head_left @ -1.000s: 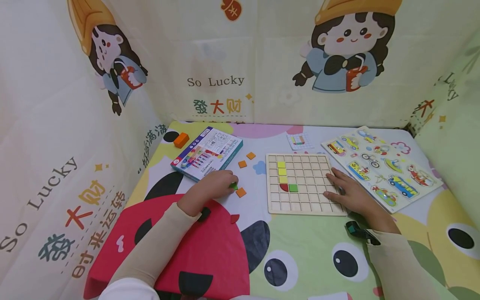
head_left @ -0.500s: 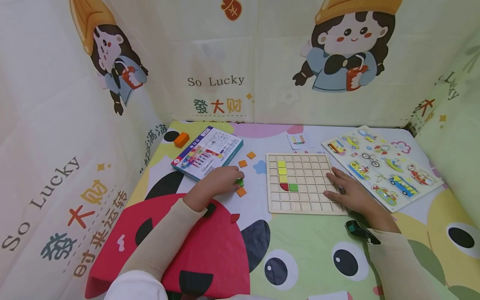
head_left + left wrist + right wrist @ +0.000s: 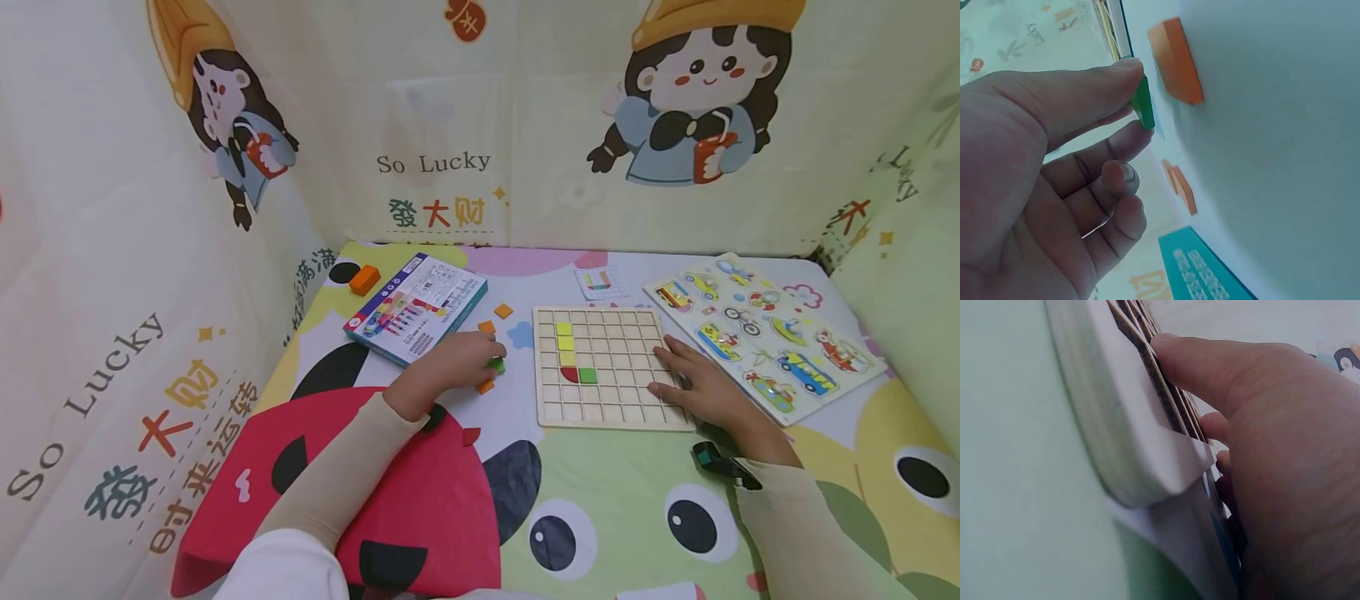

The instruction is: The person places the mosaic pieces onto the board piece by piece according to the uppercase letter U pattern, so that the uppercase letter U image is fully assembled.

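Left of the gridded board [image 3: 618, 358], my left hand [image 3: 461, 358] holds a small green piece [image 3: 497, 365] pinched between thumb and fingers, with the other fingers loosely bent. Governing relation: the board lies directly to the right of the held piece, about level with its middle rows, with a gap between. The left wrist view shows the piece thin and nearly edge-on; the thumb covers much of it, so I cannot certify a long axis, nor whether it is clear of the surface.

My right hand [image 3: 697, 379] rests on the board's right border, fingers spread, pinching nothing I can see. The left hand is nearer the board's left rim. At that side sit a column of yellow squares [image 3: 566, 343], a red rounded piece [image 3: 570, 375] at its near end, and a green square [image 3: 588, 376] to the red's right.

Near the left hand, three orange pieces [image 3: 503, 311] lie loose, one partly hidden beneath it. Beyond stand a box [image 3: 416, 307] and an orange block [image 3: 364, 280]; far of the board lies a pattern card [image 3: 600, 282], and right of it a picture board [image 3: 761, 333].

Surface: the table [image 3: 525, 287] wears a cartoon-printed covering. Room: pale printed hangings [image 3: 540, 100] enclose the far, left and right sides.
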A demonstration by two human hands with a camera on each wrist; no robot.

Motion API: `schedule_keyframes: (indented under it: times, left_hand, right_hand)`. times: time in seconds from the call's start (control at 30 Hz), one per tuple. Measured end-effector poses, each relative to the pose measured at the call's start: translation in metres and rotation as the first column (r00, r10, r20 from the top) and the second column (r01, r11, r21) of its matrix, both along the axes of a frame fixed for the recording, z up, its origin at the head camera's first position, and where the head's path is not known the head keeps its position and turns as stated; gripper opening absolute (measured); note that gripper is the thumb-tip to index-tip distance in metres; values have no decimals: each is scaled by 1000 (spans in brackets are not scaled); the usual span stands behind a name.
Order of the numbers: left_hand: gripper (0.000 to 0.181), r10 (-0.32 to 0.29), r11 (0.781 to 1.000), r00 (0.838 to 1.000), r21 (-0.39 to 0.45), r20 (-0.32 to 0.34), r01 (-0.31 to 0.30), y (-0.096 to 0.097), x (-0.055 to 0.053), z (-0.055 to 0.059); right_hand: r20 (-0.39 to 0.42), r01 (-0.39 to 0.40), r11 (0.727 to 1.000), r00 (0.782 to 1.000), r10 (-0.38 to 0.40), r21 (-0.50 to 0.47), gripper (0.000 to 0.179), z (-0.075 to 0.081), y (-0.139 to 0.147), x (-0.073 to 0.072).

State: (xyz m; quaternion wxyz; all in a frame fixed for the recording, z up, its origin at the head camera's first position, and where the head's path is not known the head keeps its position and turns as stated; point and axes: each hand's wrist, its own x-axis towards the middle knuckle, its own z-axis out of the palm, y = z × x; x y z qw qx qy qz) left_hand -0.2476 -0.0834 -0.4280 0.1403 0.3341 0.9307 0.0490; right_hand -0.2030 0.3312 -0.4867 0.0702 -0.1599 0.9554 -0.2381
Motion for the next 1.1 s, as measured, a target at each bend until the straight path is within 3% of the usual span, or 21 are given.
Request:
schedule_keyframes:
  times: [0.43, 0.77, 1.1]
  left_hand:
    - [36, -53, 998, 998, -29, -34, 52, 28, -3, -2]
    - [34, -139, 990, 989, 30, -52, 140, 57, -4, 3]
    - [30, -198, 979, 978, 40, -69, 201, 84, -13, -3]
  right_hand:
    - [-25, -7, 1000, 1000, 7, -7, 81, -3, 2, -2]
    - [-10, -1, 1000, 1000, 1, 7, 82, -2, 1, -2]
    - [-9, 3, 1000, 1000, -3, -8, 82, -2, 2, 0]
